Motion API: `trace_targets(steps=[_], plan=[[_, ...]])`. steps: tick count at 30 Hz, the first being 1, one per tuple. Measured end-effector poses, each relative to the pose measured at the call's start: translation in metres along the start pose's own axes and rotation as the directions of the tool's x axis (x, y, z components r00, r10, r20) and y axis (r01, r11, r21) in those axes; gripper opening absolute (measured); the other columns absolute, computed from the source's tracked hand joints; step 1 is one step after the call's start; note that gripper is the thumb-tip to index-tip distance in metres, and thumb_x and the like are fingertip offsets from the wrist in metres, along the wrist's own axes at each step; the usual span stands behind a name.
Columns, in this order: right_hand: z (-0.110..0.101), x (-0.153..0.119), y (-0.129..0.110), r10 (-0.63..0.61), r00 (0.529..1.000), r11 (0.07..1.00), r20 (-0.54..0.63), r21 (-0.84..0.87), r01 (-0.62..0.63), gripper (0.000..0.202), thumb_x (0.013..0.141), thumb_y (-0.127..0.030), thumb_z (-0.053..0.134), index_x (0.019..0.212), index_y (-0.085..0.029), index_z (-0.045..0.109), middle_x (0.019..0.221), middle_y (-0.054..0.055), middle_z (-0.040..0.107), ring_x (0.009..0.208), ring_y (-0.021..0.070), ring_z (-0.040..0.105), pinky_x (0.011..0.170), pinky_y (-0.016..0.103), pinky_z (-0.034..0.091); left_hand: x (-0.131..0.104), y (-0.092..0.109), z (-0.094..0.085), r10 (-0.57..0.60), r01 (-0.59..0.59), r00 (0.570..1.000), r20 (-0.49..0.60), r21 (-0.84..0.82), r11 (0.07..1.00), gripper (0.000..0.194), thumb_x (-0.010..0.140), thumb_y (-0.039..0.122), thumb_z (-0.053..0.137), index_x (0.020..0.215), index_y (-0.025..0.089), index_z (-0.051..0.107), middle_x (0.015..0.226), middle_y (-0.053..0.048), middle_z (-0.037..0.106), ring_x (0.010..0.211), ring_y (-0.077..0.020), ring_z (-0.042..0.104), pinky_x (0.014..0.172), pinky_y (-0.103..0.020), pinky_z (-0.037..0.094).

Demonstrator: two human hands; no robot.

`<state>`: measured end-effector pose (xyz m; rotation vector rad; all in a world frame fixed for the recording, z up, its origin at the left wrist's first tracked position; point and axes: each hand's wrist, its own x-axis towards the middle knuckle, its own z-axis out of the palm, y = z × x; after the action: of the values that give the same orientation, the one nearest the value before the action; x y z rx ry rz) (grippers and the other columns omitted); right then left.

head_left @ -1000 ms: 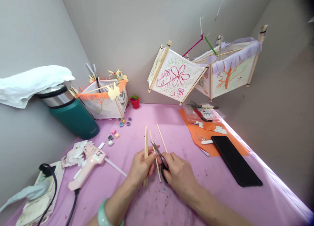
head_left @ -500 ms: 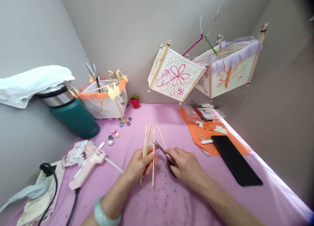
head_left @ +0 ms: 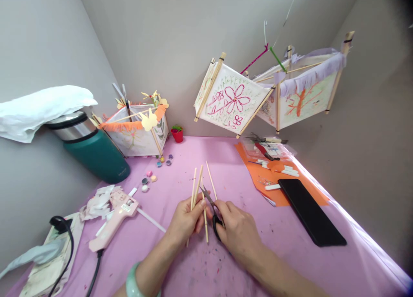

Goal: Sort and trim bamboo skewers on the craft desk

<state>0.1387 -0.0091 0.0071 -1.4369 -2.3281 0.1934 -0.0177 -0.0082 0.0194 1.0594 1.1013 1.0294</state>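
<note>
Several thin wooden sticks (head_left: pixel 197 185) are gripped in my left hand (head_left: pixel 186 217), with one stick (head_left: pixel 206 228) pinched apart from the others by the thumb and fingers. In my right hand (head_left: pixel 238 224) is a pair of scissors (head_left: pixel 209 196) with dark handles. Its blades point up and left, by the separate stick just above my left fingertips; I cannot tell whether they touch it. Another pale stick (head_left: pixel 211 178) slants behind the scissors, its lower end hidden by my right hand.
A pink glue gun (head_left: pixel 116 221), power strip (head_left: pixel 48 258) and green bottle (head_left: pixel 97 153) are on the left. Behind stands a fringed paper lantern (head_left: pixel 132 140); others hang above, including a flowered one (head_left: pixel 230 97). A black phone (head_left: pixel 311 211) and orange paper (head_left: pixel 311 191) lie right.
My right hand and the scissors have moved slightly left and down, closer to my left hand. The sticks in my left hand have shifted slightly right.
</note>
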Motion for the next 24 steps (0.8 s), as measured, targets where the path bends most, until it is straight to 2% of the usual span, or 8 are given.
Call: trace_targets(steps=[5, 10, 17, 24], plan=[[-0.0002, -0.0012, -0.0023, 0.019, 1.000, 1.000, -0.019, -0.006, -0.019, 0.024, 0.076, -0.014, 0.052, 0.099, -0.020, 0.055, 0.080, 0.003, 0.061, 0.070, 0.0167, 0.059, 0.059, 0.026, 0.032, -0.0010, 0.0011, 0.0030, 0.029, -0.027, 0.999, -0.041, 0.033, 0.999, 0.035, 0.083, 0.044, 0.052, 0.070, 0.012, 0.058, 0.055, 0.002, 0.057, 0.030, -0.0015, 0.032, 0.035, -0.019, 0.019], [-0.0013, -0.0018, -0.0039, 0.019, 1.000, 1.000, -0.022, 0.006, -0.019, 0.026, 0.076, -0.013, 0.051, 0.101, -0.021, 0.054, 0.081, 0.003, 0.062, 0.071, 0.0170, 0.060, 0.058, 0.026, 0.033, -0.0014, 0.0016, 0.0040, 0.045, -0.044, 0.998, -0.048, 0.015, 0.999, 0.034, 0.084, 0.043, 0.052, 0.070, 0.012, 0.058, 0.057, 0.002, 0.058, 0.031, -0.0008, 0.030, 0.036, -0.019, 0.019], [-0.0028, -0.0005, -0.0064, 0.000, 1.000, 0.996, -0.005, -0.090, -0.001, 0.025, 0.072, -0.010, 0.052, 0.095, -0.021, 0.056, 0.075, 0.002, 0.061, 0.064, 0.0158, 0.058, 0.054, 0.026, 0.029, -0.0017, -0.0008, 0.0043, 0.037, -0.038, 0.995, -0.093, -0.005, 0.999, 0.039, 0.082, 0.046, 0.053, 0.063, 0.012, 0.056, 0.049, 0.002, 0.051, 0.031, -0.0022, 0.028, 0.035, -0.020, 0.015], [-0.0027, 0.0003, -0.0005, -0.029, 1.000, 0.997, -0.013, -0.078, 0.028, 0.022, 0.076, -0.013, 0.051, 0.096, -0.021, 0.056, 0.074, 0.001, 0.060, 0.063, 0.0150, 0.056, 0.056, 0.026, 0.029, -0.0028, 0.0059, -0.0033, 0.021, -0.021, 1.000, -0.007, -0.086, 0.996, 0.031, 0.079, 0.042, 0.058, 0.074, 0.012, 0.058, 0.053, 0.003, 0.054, 0.029, -0.0010, 0.028, 0.035, -0.020, 0.014]])
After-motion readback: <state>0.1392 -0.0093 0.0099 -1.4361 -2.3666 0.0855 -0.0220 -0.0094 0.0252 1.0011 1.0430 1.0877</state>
